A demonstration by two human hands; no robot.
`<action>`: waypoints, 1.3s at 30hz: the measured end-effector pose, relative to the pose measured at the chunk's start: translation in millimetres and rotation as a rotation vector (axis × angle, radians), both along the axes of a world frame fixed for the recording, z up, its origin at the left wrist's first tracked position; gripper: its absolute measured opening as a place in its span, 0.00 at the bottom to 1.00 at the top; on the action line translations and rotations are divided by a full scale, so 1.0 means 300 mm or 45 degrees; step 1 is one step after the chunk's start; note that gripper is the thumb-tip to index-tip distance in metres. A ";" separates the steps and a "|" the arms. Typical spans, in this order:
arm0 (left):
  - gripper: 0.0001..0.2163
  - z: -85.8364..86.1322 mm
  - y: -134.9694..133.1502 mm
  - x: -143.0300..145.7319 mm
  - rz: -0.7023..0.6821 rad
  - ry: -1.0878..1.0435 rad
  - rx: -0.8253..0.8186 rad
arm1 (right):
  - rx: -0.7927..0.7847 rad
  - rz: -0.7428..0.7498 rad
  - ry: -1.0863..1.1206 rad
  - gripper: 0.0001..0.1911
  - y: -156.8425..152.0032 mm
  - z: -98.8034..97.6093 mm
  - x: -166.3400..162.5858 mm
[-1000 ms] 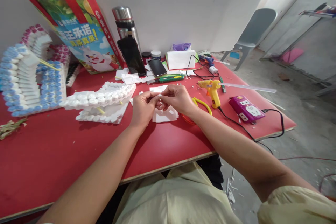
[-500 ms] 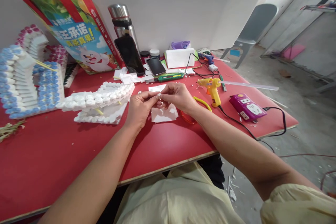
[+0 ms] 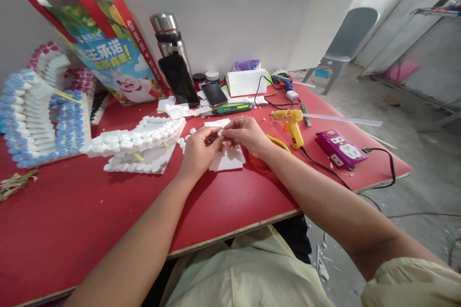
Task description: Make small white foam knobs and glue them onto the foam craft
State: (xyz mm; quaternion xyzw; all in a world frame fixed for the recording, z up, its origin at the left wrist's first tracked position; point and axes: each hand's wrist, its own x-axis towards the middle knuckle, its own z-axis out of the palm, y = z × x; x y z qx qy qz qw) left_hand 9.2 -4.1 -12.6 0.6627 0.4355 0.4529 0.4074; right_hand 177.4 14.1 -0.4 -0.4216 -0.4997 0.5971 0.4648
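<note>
My left hand (image 3: 199, 149) and my right hand (image 3: 248, 134) meet over the table, fingertips pinched together on a small white paper roll (image 3: 220, 132). Part of the roll is hidden by the fingers. Beneath the hands lie white paper sheets (image 3: 226, 162). Several small white rolls (image 3: 182, 143) rest just left of my left hand. Further left stands a white structure (image 3: 135, 138) covered in rounded white pieces. Beside my right hand, partly behind its wrist, is a tool with red and yellow handles (image 3: 278, 143).
On the red table (image 3: 144, 211) are a yellow glue gun (image 3: 293, 127) with its cord, a purple power socket (image 3: 340, 147), a green cutter knife (image 3: 234, 108), a standing phone (image 3: 179, 80), a flask (image 3: 167, 33) and a printed bag (image 3: 108, 53). A blue-and-white structure (image 3: 70, 122) stands left.
The view has shifted slightly. My left hand has turned and its fingers have curled more around the roll. The small loose rolls beside it now show.
</note>
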 end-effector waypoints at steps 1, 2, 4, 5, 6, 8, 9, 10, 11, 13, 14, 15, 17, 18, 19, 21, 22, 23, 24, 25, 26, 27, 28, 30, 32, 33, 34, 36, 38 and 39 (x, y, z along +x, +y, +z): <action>0.13 -0.001 0.000 -0.001 0.020 0.027 0.018 | -0.002 -0.001 -0.005 0.09 -0.002 0.006 0.001; 0.12 0.000 -0.001 -0.002 0.040 0.045 0.028 | 0.001 -0.008 -0.016 0.09 -0.005 0.011 0.002; 0.12 0.005 -0.004 -0.003 0.071 0.074 0.044 | 0.022 -0.020 -0.035 0.10 -0.009 0.018 0.003; 0.11 0.009 -0.006 -0.003 0.083 0.091 0.056 | 0.037 -0.016 -0.035 0.10 -0.010 0.020 0.004; 0.11 0.014 -0.007 -0.004 0.094 0.108 0.071 | 0.050 -0.004 -0.020 0.11 -0.011 0.022 0.005; 0.11 0.024 -0.007 -0.006 0.107 0.122 0.093 | 0.063 0.037 0.038 0.12 -0.012 0.027 0.010; 0.12 0.029 -0.006 -0.007 0.104 0.101 0.079 | 0.061 0.059 0.065 0.12 -0.014 0.031 0.013; 0.12 0.034 -0.004 -0.009 0.090 0.051 0.039 | 0.057 0.074 0.080 0.12 -0.015 0.035 0.015; 0.12 0.038 -0.002 -0.011 0.064 -0.031 -0.025 | 0.060 0.073 0.075 0.11 -0.018 0.039 0.018; 0.12 0.043 0.004 -0.014 -0.026 -0.254 -0.203 | 0.098 0.028 0.014 0.10 -0.023 0.046 0.020; 0.12 0.045 0.007 -0.016 -0.077 -0.370 -0.295 | 0.131 -0.004 -0.022 0.09 -0.025 0.049 0.021; 0.12 0.046 0.009 -0.018 -0.120 -0.471 -0.376 | 0.167 -0.035 -0.050 0.09 -0.026 0.050 0.021; 0.12 0.047 0.012 -0.021 -0.169 -0.600 -0.494 | 0.231 -0.071 -0.073 0.08 -0.026 0.049 0.019; 0.13 0.047 0.013 -0.022 -0.180 -0.632 -0.530 | 0.256 -0.077 -0.077 0.08 -0.026 0.046 0.018; 0.13 0.047 0.013 -0.022 -0.183 -0.649 -0.550 | 0.279 -0.081 -0.092 0.08 -0.025 0.044 0.016; 0.13 0.047 0.011 -0.020 -0.185 -0.662 -0.563 | 0.322 -0.090 -0.178 0.09 -0.024 0.037 0.014; 0.13 0.047 0.010 -0.019 -0.184 -0.657 -0.562 | 0.350 -0.100 -0.244 0.10 -0.025 0.033 0.012; 0.13 0.046 0.009 -0.017 -0.181 -0.647 -0.557 | 0.384 -0.112 -0.318 0.09 -0.026 0.030 0.011; 0.13 0.046 0.007 -0.016 -0.175 -0.631 -0.549 | 0.425 -0.125 -0.392 0.09 -0.028 0.028 0.009; 0.13 0.045 0.005 -0.014 -0.170 -0.608 -0.538 | 0.471 -0.138 -0.456 0.07 -0.030 0.025 0.008; 0.13 0.044 0.003 -0.013 -0.167 -0.580 -0.524 | 0.516 -0.151 -0.511 0.06 -0.032 0.023 0.008; 0.14 0.044 0.002 -0.012 -0.161 -0.551 -0.508 | 0.549 -0.162 -0.557 0.05 -0.033 0.022 0.008; 0.14 0.042 0.000 -0.011 -0.156 -0.522 -0.490 | 0.568 -0.168 -0.590 0.05 -0.034 0.020 0.008; 0.14 0.039 -0.002 -0.010 -0.154 -0.473 -0.452 | 0.558 -0.177 -0.602 0.05 -0.032 0.017 0.009; 0.14 0.033 -0.001 -0.011 -0.156 -0.448 -0.420 | 0.480 -0.164 -0.541 0.05 -0.025 0.013 0.010; 0.14 0.029 0.000 -0.011 -0.161 -0.442 -0.411 | 0.427 -0.151 -0.491 0.05 -0.021 0.010 0.009; 0.14 0.026 0.001 -0.011 -0.167 -0.440 -0.405 | 0.378 -0.135 -0.439 0.05 -0.017 0.007 0.009; 0.14 0.019 0.004 -0.011 -0.180 -0.440 -0.398 | 0.313 -0.105 -0.354 0.05 -0.011 0.002 0.006; 0.14 0.015 0.005 -0.010 -0.184 -0.445 -0.383 | 0.303 -0.087 -0.303 0.05 -0.008 -0.002 0.003; 0.13 0.015 0.005 -0.009 -0.179 -0.451 -0.376 | 0.305 -0.080 -0.288 0.05 -0.008 -0.003 0.001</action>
